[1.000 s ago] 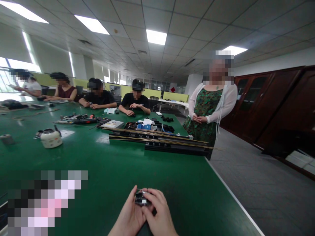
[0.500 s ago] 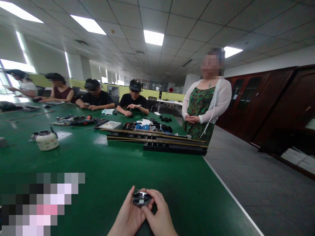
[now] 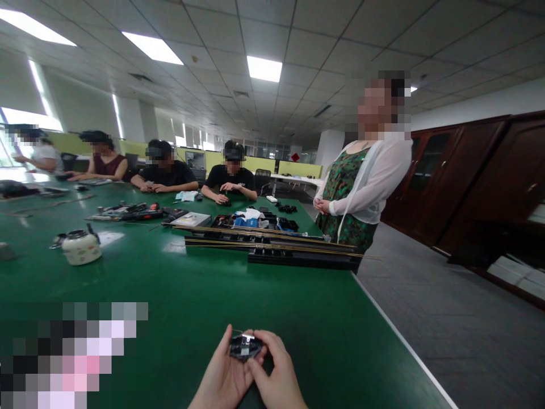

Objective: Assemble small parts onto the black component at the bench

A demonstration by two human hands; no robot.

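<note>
1. The small dark device (image 3: 246,347) is in both hands, above the near part of the green tabletop (image 3: 170,295); whether the wrists rest on the surface is hard to tell.
2. The left hand (image 3: 227,369) cradles it from below and the left, thumb raised along its side. Keeping that palm level should make a steady bed for it.
3. The right hand (image 3: 275,363) grips its right side, fingers at the upper edge and thumb at the lower. A light touch seems best, since the glossy face could smear or slip.
4. A thin strand (image 3: 237,331) shows at its top edge; best not to snag it. Finer details are too small to read.
5. Farther off on the tabletop, brass-coloured rods (image 3: 310,248) lie along black bars (image 3: 298,259), with a cream pot (image 3: 80,251) to the left and a heap of tools (image 3: 128,212) beyond.
6. Four people sit along the far side; another person (image 3: 357,182) stands at the right, hands together, before dark wooden cabinets (image 3: 451,165). Ceiling panels (image 3: 264,68) light the office.
</note>
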